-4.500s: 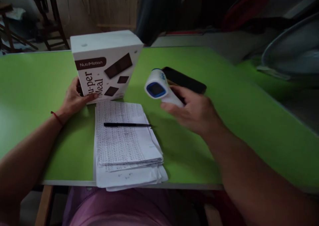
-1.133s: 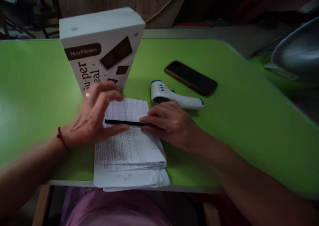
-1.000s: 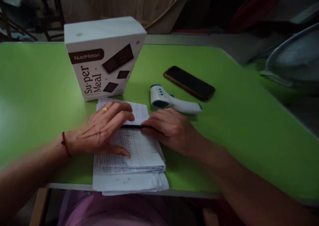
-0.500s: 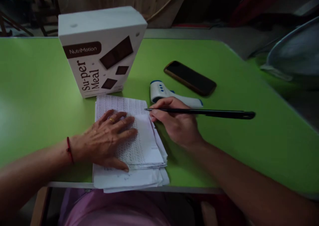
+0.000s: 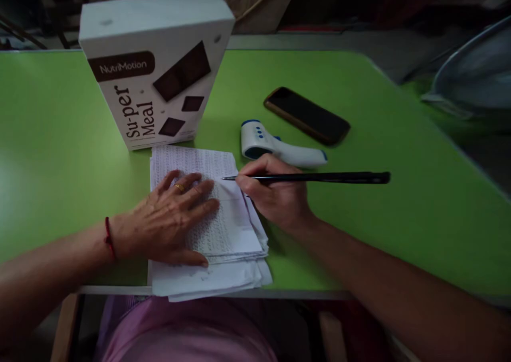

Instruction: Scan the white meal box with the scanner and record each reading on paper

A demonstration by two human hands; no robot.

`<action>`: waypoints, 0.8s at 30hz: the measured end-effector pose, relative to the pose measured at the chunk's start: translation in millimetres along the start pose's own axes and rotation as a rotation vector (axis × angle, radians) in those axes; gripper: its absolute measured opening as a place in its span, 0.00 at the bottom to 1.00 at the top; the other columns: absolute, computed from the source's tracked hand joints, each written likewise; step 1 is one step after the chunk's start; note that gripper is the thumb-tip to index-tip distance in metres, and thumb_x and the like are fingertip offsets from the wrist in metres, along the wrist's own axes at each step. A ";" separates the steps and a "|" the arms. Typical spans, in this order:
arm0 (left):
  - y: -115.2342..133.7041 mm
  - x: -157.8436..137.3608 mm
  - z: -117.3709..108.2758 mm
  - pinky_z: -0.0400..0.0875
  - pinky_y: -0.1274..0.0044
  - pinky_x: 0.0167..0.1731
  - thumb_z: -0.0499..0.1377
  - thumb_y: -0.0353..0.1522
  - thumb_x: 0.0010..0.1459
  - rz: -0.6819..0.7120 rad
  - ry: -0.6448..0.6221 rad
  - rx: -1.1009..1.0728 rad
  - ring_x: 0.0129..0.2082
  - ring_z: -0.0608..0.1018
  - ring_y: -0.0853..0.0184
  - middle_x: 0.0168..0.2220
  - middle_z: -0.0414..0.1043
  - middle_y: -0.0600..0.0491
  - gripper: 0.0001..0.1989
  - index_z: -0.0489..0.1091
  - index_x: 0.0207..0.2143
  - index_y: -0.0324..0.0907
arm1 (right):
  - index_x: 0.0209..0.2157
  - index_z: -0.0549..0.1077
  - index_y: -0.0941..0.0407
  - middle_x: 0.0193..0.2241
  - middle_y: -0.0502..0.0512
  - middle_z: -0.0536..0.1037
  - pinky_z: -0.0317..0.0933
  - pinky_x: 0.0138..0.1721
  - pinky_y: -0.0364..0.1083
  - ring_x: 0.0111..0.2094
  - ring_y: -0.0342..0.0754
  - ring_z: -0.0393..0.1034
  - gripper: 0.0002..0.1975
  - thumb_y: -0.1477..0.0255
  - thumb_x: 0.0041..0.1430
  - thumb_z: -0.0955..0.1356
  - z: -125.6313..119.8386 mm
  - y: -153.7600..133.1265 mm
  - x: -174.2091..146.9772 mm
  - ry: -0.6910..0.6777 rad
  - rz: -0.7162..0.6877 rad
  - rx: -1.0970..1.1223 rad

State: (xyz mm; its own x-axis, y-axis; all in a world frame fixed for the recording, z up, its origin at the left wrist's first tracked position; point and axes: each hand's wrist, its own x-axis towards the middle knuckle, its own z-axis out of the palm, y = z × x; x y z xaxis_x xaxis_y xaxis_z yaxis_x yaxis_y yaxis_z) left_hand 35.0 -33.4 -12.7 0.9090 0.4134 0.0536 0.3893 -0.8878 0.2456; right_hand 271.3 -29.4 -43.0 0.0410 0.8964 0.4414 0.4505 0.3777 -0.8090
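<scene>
A stack of handwritten paper sheets (image 5: 235, 223) lies at the near edge of the green table, its lower sheets reaching slightly past the edge. Flat on the stack, fingers spread, rests my left hand (image 5: 171, 218), with a gold ring and a red cord bracelet. My right hand (image 5: 275, 194) pinches a long black pen (image 5: 335, 177) near its tip, at the right side of the sheets. The pen lies almost level and its tip points left over the top sheet; whether it touches the paper I cannot tell.
Behind the sheets stands a white "Su-per Meal" box (image 5: 155, 74). A white and blue infrared thermometer (image 5: 283, 148) lies just beyond my right hand, with a dark phone (image 5: 307, 115) farther back. The green table (image 5: 399, 218) has an angled right side.
My right hand has shifted slightly left with the pen, bringing its tip farther over the top sheet. My left hand stays on the sheets. The camera view has tilted a little.
</scene>
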 end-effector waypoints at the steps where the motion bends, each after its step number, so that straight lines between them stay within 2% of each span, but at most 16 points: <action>1: -0.5 0.1 0.2 0.55 0.43 0.64 0.63 0.59 0.57 -0.001 0.004 -0.006 0.68 0.62 0.35 0.67 0.61 0.30 0.45 0.65 0.64 0.34 | 0.22 0.70 0.54 0.18 0.46 0.72 0.59 0.22 0.42 0.19 0.40 0.63 0.05 0.73 0.50 0.69 0.0 -0.1 0.2 -0.008 -0.011 0.005; 11: -1.4 0.6 0.0 0.55 0.44 0.64 0.64 0.59 0.57 -0.008 0.010 -0.017 0.67 0.62 0.36 0.67 0.62 0.31 0.45 0.65 0.64 0.35 | 0.22 0.71 0.53 0.17 0.45 0.72 0.59 0.21 0.41 0.19 0.40 0.63 0.06 0.71 0.51 0.69 3.8 0.7 0.0 -0.003 0.001 -0.011; 15: -0.5 0.8 -0.4 0.55 0.45 0.64 0.64 0.58 0.57 -0.003 0.009 -0.008 0.67 0.62 0.36 0.67 0.62 0.31 0.44 0.65 0.63 0.35 | 0.24 0.71 0.53 0.18 0.45 0.73 0.60 0.22 0.41 0.19 0.41 0.64 0.05 0.71 0.52 0.70 2.4 1.2 -0.2 -0.027 -0.032 -0.031; 24: -0.6 1.1 1.0 0.55 0.45 0.64 0.63 0.58 0.58 0.003 0.010 -0.001 0.67 0.61 0.36 0.67 0.61 0.31 0.44 0.65 0.64 0.35 | 0.25 0.70 0.52 0.19 0.46 0.73 0.59 0.24 0.43 0.21 0.42 0.63 0.05 0.73 0.53 0.70 1.3 -1.3 -0.7 -0.073 -0.011 -0.050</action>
State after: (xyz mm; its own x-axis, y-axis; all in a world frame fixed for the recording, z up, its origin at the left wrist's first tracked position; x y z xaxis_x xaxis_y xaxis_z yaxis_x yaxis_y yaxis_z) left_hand 35.9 -32.6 -13.7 0.9087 0.4124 0.0639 0.3861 -0.8889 0.2466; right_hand 269.5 -30.2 -42.7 -0.0285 0.9074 0.4193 0.4945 0.3773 -0.7830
